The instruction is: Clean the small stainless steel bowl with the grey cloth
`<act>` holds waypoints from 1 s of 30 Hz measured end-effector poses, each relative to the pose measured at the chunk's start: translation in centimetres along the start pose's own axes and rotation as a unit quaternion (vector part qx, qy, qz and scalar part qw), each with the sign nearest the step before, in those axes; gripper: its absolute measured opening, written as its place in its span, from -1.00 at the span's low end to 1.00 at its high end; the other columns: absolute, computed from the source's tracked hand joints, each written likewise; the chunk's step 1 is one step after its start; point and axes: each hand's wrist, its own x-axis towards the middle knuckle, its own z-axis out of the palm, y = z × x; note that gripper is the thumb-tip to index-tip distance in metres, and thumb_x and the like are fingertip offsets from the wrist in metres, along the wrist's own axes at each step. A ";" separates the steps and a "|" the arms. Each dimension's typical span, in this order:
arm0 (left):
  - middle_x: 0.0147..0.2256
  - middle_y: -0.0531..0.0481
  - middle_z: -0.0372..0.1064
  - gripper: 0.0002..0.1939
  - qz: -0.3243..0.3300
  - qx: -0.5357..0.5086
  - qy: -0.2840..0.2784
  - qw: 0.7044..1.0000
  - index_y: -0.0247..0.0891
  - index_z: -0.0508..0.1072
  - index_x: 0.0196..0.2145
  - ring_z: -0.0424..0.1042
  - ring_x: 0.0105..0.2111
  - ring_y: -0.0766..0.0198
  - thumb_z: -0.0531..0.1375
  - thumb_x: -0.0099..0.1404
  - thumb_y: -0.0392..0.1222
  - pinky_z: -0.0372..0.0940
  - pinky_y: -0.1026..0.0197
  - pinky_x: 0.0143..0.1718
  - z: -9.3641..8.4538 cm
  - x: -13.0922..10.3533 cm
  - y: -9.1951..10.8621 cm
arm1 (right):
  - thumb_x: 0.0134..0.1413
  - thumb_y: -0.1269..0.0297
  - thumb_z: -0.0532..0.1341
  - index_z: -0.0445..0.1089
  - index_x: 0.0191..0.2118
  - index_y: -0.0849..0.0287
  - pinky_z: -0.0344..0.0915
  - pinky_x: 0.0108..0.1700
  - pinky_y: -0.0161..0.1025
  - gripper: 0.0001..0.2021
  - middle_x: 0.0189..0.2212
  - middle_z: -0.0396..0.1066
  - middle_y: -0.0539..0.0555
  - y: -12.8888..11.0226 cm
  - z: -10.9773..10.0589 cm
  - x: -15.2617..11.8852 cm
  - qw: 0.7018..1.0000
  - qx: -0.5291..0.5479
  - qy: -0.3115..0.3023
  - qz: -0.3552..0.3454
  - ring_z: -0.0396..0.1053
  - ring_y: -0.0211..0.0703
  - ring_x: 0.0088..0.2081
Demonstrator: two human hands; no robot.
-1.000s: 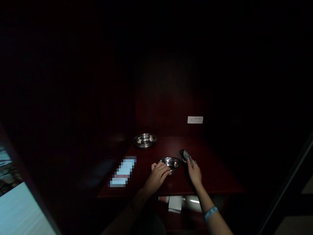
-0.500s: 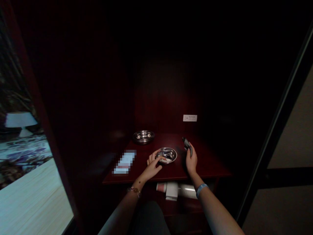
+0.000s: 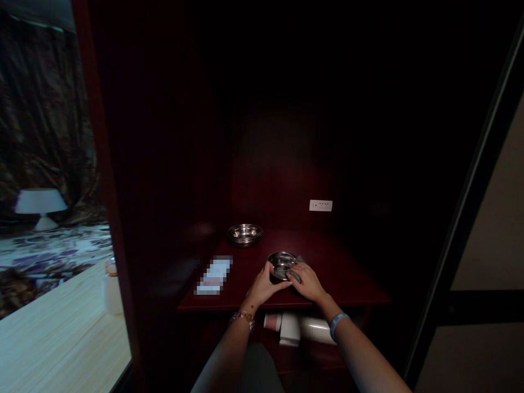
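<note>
A shiny metal bowl [image 3: 280, 259] stands near the front of the dark red shelf [image 3: 241, 289]. My left hand [image 3: 263, 285] grips its near left side, with the thumb along the front and fingers at the rim. In my right hand [image 3: 308, 281] is a grey cloth [image 3: 295, 277], pressed against the bowl's right inner side. Part of the cloth sticks out beyond the rim, and the rest is hidden under the fingers.
Several nested metal bowls [image 3: 244, 234] sit at the back left of the shelf. A pixelated, bright phone-like shape [image 3: 214, 277] lies at left. Below are stacked paper cups [image 3: 272, 322] and a white box [image 3: 290, 330]. A socket [image 3: 321, 206] is on the back wall.
My right hand has brought the grey cloth left and down into the bowl. My left hand has shifted from reaching over the bowl to gripping its side. The view has turned slightly left.
</note>
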 end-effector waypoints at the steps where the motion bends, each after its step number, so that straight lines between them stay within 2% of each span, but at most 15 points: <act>1: -0.28 0.02 0.34 -0.40 0.001 0.001 -0.007 1.000 -0.19 0.24 -0.25 0.39 -0.25 0.20 0.30 -0.04 0.28 0.28 0.14 -0.17 -0.1 0.0 0.1 | 0.29 0.17 0.05 0.49 -0.25 0.13 0.25 0.05 -0.15 -0.71 -0.26 0.54 0.09 0.0 -0.1 0.0 1.000 -0.004 -0.009 -0.003 0.43 -0.11 -0.13; 6: -0.35 0.08 0.30 -0.36 -0.027 0.014 -0.016 0.999 -0.19 0.17 -0.29 0.33 -0.34 0.26 0.34 -0.12 0.26 0.24 0.21 -0.29 -0.2 0.0 0.1 | 0.34 0.12 -0.01 0.51 -0.27 0.14 0.20 0.05 -0.17 -0.62 -0.29 0.54 0.09 -0.6 -0.6 0.0 0.999 -0.024 -0.032 -0.011 0.42 -0.12 -0.15; 8: -0.35 0.08 0.30 -0.38 -0.036 0.017 -0.020 0.999 -0.19 0.16 -0.29 0.33 -0.34 0.26 0.33 -0.10 0.26 0.24 0.22 -0.30 -0.3 0.1 0.1 | 0.34 0.12 -0.01 0.52 -0.22 0.14 0.20 0.03 -0.18 -0.63 -0.27 0.54 0.10 -1.0 -0.9 0.0 0.998 -0.034 -0.045 -0.015 0.42 -0.12 -0.15; 10: -0.34 0.09 0.33 -0.48 -0.052 0.012 -0.016 0.998 -0.18 0.17 -0.28 0.35 -0.33 0.26 0.22 0.05 0.27 0.25 0.22 -0.26 -0.4 0.3 0.0 | 0.33 0.13 0.00 0.49 -0.09 0.10 0.18 0.02 -0.19 -0.66 -0.22 0.54 0.09 -1.5 -1.3 -0.1 0.997 -0.040 -0.064 -0.033 0.41 -0.13 -0.14; 13: -0.32 0.08 0.37 -0.65 -0.098 0.009 0.006 0.995 -0.15 0.19 -0.24 0.39 -0.29 0.28 -0.04 0.31 0.18 0.27 0.21 -0.16 -0.4 0.9 -0.5 | 0.31 0.13 0.03 0.34 0.13 -0.01 0.16 0.05 -0.17 -0.64 -0.11 0.51 0.04 -2.1 -1.5 0.0 0.992 -0.044 -0.091 -0.074 0.39 -0.11 -0.08; 16: -0.18 0.00 0.41 -0.73 -0.085 -0.003 0.043 0.996 -0.16 0.18 -0.10 0.44 -0.18 0.27 -0.06 0.35 0.03 0.27 0.18 -0.07 0.0 1.6 -1.4 | 0.26 0.18 0.09 0.25 0.21 -0.04 0.15 0.07 -0.14 -0.59 0.00 0.46 0.02 -2.1 -1.0 0.2 0.989 -0.043 -0.111 -0.088 0.35 -0.07 -0.02; 18: -0.05 -0.10 0.40 -0.59 -0.055 -0.041 0.063 0.996 -0.21 0.07 0.09 0.44 -0.09 0.25 -0.01 0.34 -0.04 0.26 0.17 -0.01 0.3 2.0 -1.9 | 0.23 0.26 0.11 0.26 0.20 -0.02 0.15 0.08 -0.14 -0.58 0.02 0.45 0.02 -1.8 -0.5 0.4 0.989 -0.040 -0.122 -0.076 0.35 -0.08 -0.01; 20: -0.03 -0.18 0.42 -0.47 -0.076 -0.054 0.054 0.994 -0.28 0.01 0.18 0.45 -0.06 0.20 -0.01 0.35 0.01 0.26 0.14 0.00 0.6 2.1 -2.0 | 0.22 0.31 0.11 0.27 0.19 -0.02 0.15 0.08 -0.15 -0.57 0.01 0.46 0.03 -1.4 0.1 0.5 0.989 -0.041 -0.127 -0.057 0.35 -0.09 -0.01; 24: -0.02 -0.23 0.44 -0.48 -0.161 0.073 -0.005 0.984 -0.23 0.29 0.09 0.42 0.01 0.04 -0.12 0.37 0.14 0.22 0.08 0.02 1.0 2.3 -1.2 | 0.21 0.29 0.13 0.27 0.19 0.00 0.15 0.07 -0.12 -0.57 0.02 0.45 0.05 -1.3 0.5 0.6 0.991 -0.055 -0.122 -0.025 0.33 -0.05 0.02; 27: -0.02 -0.25 0.44 -0.48 -0.157 0.177 -0.008 0.972 -0.23 0.33 0.08 0.37 0.05 0.02 -0.15 0.38 0.10 0.14 0.05 0.08 1.3 2.3 -0.4 | 0.22 0.25 0.14 0.26 0.20 0.03 0.15 0.07 -0.11 -0.58 0.08 0.39 0.07 -1.4 0.6 0.7 0.990 -0.067 -0.121 -0.022 0.30 -0.03 0.04; 30: -0.03 -0.26 0.43 -0.45 -0.168 0.210 -0.020 0.963 -0.23 0.34 0.09 0.37 0.05 0.02 -0.21 0.40 0.09 0.13 0.06 0.07 1.4 2.4 0.0 | 0.25 0.20 0.11 0.24 0.22 0.01 0.16 0.07 -0.11 -0.57 0.10 0.36 0.07 -1.5 0.5 0.7 0.990 -0.075 -0.120 -0.028 0.28 -0.04 0.04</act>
